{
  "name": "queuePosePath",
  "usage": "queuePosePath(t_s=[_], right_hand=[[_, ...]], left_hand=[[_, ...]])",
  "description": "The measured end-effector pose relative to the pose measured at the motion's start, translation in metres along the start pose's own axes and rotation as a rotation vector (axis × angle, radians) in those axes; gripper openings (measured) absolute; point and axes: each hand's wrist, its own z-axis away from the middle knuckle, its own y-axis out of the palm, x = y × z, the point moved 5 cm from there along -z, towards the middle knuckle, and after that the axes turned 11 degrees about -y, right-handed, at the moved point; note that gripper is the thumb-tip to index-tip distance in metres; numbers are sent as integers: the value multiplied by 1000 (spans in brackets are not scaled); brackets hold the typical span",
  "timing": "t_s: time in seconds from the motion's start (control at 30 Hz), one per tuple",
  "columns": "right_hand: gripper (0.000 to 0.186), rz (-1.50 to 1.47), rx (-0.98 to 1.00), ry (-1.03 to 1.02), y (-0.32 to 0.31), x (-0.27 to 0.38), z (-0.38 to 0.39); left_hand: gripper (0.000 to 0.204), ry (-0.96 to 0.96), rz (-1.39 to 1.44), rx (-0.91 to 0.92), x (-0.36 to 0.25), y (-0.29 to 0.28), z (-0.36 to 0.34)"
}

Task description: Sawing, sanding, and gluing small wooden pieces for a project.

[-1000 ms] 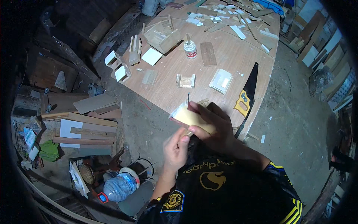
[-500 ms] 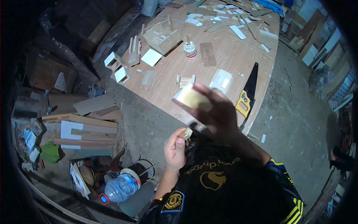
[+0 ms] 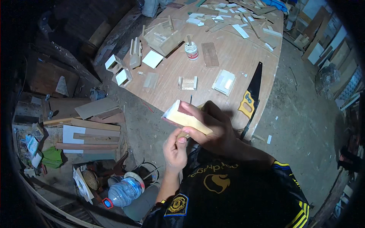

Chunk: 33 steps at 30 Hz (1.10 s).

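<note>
We saw black short-sleeved jersey at lower centre of frame. Gold emblem and gold curved lettering sat on chest. Round gold-and-black crest patch sat at lower left. Yellow stripes ran along shoulder and sleeve at lower right. Both forearms bare, no gloves.

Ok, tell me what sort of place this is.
Most likely a small woodworking workshop. A round wooden table is strewn with cut wood pieces, a handsaw with a yellow handle lies near its edge, and a glue bottle stands among small wooden boxes. Offcut boards are stacked on the dirt floor.
</note>
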Motion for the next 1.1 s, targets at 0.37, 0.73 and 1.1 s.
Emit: queuePosePath(t_s=[0.37, 0.73, 1.1], right_hand=[[53, -178, -51, 253, 1, -36, 11], [59, -463, -52, 445, -7, -10, 13], [52, -178, -107, -165, -4, -7, 6]], left_hand=[[46, -241, 627, 117, 21, 7, 3], [41, -37, 259, 227, -2, 0, -2], [45, 71, -167, 221, -13, -7, -12]])
